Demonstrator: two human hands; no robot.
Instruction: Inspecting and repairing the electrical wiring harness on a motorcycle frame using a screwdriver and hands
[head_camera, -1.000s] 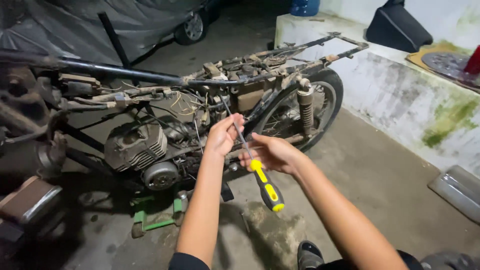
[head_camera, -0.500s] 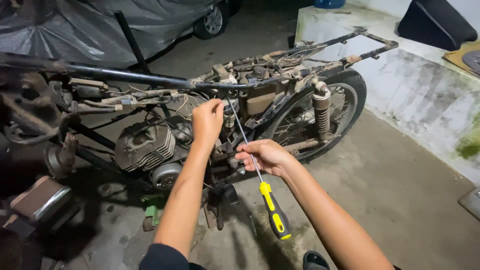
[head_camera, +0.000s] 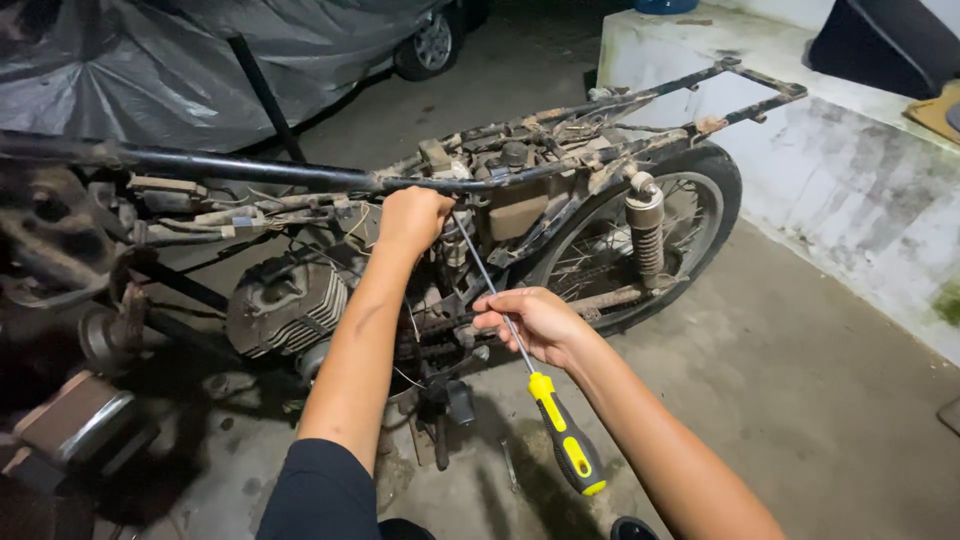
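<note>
A stripped, rusty motorcycle frame (head_camera: 560, 165) stands across the view, its engine (head_camera: 285, 305) at the left and its rear wheel (head_camera: 650, 240) at the right. My left hand (head_camera: 412, 218) reaches up under the top tube and closes around wiring and parts near the frame's middle. My right hand (head_camera: 535, 322) grips the metal shaft of a long screwdriver (head_camera: 565, 445). Its yellow and black handle hangs down toward me. The tip points up into the frame beside my left hand.
A grey tarp (head_camera: 150, 70) covers a vehicle at the back left, with a car wheel (head_camera: 432, 42) behind it. A stained white concrete ledge (head_camera: 800, 130) runs along the right. A shock absorber (head_camera: 645, 225) stands by the rear wheel. The floor is bare concrete.
My left hand has risen from the engine area to the wiring under the top tube. The right hand slid along the screwdriver shaft, and the view moved closer to the frame.
</note>
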